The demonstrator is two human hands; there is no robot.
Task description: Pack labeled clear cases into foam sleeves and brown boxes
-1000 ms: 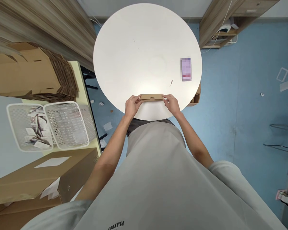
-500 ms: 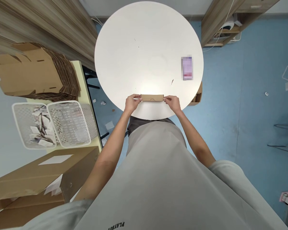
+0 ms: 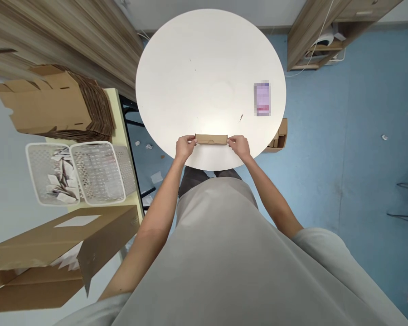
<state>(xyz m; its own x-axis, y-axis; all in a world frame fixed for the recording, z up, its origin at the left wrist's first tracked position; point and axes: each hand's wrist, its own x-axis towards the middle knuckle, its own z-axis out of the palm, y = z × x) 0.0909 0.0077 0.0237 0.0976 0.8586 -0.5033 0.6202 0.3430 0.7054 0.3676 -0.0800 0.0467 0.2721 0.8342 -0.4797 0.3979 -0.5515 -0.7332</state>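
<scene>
A small brown cardboard box (image 3: 211, 139) lies lengthwise between my hands, near the front edge of the round white table (image 3: 204, 50). Its long side with a half-round thumb notch faces me. At its left end, my left hand (image 3: 185, 147) pinches the corner between thumb and fingers. The right end is pinched the same way by my right hand (image 3: 239, 146). The box looks closed, and what is inside cannot be seen.
A blurred purple item (image 3: 262, 98) lies on the table's right. To my left, a side table holds flattened cardboard boxes (image 3: 54, 102), two white baskets (image 3: 98, 174) and a large open carton (image 3: 112, 235). Another carton (image 3: 281, 136) stands below the table's right edge.
The camera view has shifted slightly. Both hands keep their hold on the ends of the cardboard box, which stays in nearly the same place on the table.
</scene>
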